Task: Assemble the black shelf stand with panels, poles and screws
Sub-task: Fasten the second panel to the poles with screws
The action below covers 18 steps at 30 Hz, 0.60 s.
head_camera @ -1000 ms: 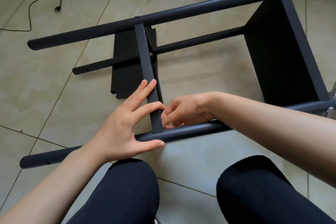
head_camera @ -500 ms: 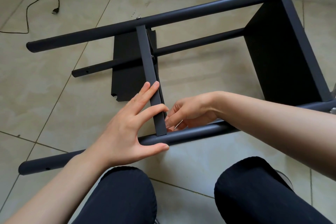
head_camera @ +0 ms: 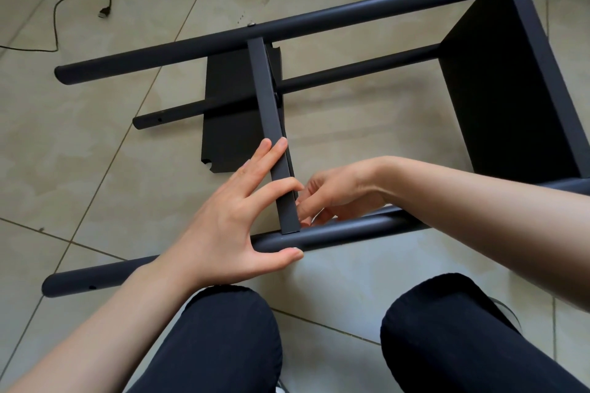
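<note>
I am crouched over a floor (head_camera: 95, 169) of large beige tiles, mottled and slightly glossy, with thin dark grout lines. A pale wall base runs along the top edge. A thin black cable (head_camera: 68, 9) curls across the tiles at far left, ending in a small plug.

The stand (head_camera: 351, 80) lies on its side in front of my knees (head_camera: 230, 329). It is matte dark metal: round poles with blunt capped ends and flat, sharp-edged panels. The near pole (head_camera: 351, 231) runs left to right just beyond my knees, with a small hole near its left end. The far pole (head_camera: 287, 24) lies parallel, a silver screw head on it above the middle panel (head_camera: 266, 99), which spans between the two poles. A thinner pole (head_camera: 351, 72) sits lower, between them. A larger panel (head_camera: 498, 83) closes the right end.

My left hand (head_camera: 233, 220) is spread: straight fingers press the middle panel's edge, and the thumb lies along the near pole. My right hand (head_camera: 338, 191) is curled just right of the panel where it meets the near pole, fingertips pinched together; what they pinch is hidden.
</note>
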Each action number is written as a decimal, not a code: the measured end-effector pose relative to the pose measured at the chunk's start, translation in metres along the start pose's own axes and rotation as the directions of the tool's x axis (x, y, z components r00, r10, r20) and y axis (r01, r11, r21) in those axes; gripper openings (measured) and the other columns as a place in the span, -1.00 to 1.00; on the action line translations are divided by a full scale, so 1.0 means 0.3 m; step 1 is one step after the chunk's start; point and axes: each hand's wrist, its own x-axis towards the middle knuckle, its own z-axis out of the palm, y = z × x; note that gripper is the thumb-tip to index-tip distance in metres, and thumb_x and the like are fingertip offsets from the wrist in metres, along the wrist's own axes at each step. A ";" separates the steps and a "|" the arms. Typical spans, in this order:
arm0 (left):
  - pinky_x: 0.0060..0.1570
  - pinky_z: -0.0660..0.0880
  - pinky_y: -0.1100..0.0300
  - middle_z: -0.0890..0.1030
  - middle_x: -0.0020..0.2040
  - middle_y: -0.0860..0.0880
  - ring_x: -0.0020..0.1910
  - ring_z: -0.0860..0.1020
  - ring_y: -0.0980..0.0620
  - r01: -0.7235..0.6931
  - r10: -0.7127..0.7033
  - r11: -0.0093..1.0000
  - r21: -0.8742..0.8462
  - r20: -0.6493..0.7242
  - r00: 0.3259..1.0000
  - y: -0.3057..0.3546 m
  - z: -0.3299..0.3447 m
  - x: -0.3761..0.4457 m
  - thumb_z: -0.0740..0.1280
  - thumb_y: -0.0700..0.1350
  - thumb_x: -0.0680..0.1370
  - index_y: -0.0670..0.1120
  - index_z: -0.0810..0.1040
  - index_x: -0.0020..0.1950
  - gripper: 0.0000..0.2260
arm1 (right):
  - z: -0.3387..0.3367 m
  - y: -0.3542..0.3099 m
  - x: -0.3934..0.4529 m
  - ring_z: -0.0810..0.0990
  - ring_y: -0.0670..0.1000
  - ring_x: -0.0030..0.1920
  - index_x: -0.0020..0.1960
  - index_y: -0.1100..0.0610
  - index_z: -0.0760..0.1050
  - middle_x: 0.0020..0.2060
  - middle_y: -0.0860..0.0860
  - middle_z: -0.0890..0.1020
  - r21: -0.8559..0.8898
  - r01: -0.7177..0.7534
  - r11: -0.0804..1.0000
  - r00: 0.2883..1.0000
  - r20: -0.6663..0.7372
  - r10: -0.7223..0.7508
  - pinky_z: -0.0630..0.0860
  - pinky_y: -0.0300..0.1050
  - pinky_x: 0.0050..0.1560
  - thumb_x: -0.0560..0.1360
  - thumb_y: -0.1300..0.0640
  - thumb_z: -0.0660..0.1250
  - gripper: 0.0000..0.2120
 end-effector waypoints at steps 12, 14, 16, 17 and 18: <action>0.47 0.25 -0.06 0.02 0.66 0.08 0.64 -0.03 0.01 -0.001 0.001 1.000 0.006 0.001 1.000 -0.003 -0.001 -0.001 0.43 0.24 0.41 0.02 0.49 0.36 -0.42 | -0.021 -0.009 -0.011 0.53 -0.03 -0.18 -0.18 0.15 0.55 -0.24 0.02 0.57 -0.006 -0.003 1.000 0.999 0.039 0.004 0.46 -0.16 -0.11 0.59 0.23 0.29 -0.82; 0.46 0.26 -0.05 0.02 0.66 0.07 0.64 -0.03 0.01 -0.004 0.004 1.000 0.009 0.001 1.000 -0.002 -0.001 -0.001 0.43 0.24 0.41 0.03 0.48 0.36 -0.42 | -0.016 -0.009 -0.005 0.53 -0.02 -0.19 -0.20 0.15 0.53 -0.25 0.02 0.56 -0.024 -0.028 0.999 0.999 0.026 0.029 0.48 -0.17 -0.13 0.58 0.23 0.30 -0.82; 0.45 0.26 -0.04 0.02 0.66 0.06 0.64 -0.03 0.01 -0.006 0.006 1.000 0.011 0.004 1.000 -0.001 -0.003 0.000 0.43 0.24 0.42 0.03 0.48 0.37 -0.42 | -0.011 -0.012 -0.002 0.51 -0.02 -0.22 -0.26 0.15 0.49 -0.28 0.03 0.54 -0.042 -0.044 0.998 0.999 0.011 0.045 0.47 -0.18 -0.16 0.56 0.25 0.27 -0.78; 0.45 0.26 -0.04 0.02 0.66 0.06 0.64 -0.03 0.01 -0.007 0.006 1.000 0.011 0.006 1.000 0.000 -0.003 0.000 0.43 0.24 0.42 0.03 0.48 0.37 -0.42 | -0.008 -0.012 -0.001 0.51 -0.02 -0.24 -0.27 0.15 0.48 -0.30 0.03 0.53 -0.050 -0.048 0.998 0.999 0.000 0.048 0.47 -0.20 -0.18 0.56 0.25 0.26 -0.78; 0.45 0.26 -0.04 0.02 0.66 0.05 0.64 -0.03 0.01 -0.006 0.006 1.000 0.012 0.006 1.000 0.000 -0.003 0.000 0.43 0.24 0.42 0.03 0.48 0.37 -0.42 | -0.007 -0.012 0.000 0.51 -0.03 -0.24 -0.26 0.16 0.48 -0.30 0.03 0.53 -0.053 -0.049 0.997 0.999 -0.007 0.049 0.47 -0.20 -0.18 0.56 0.25 0.26 -0.78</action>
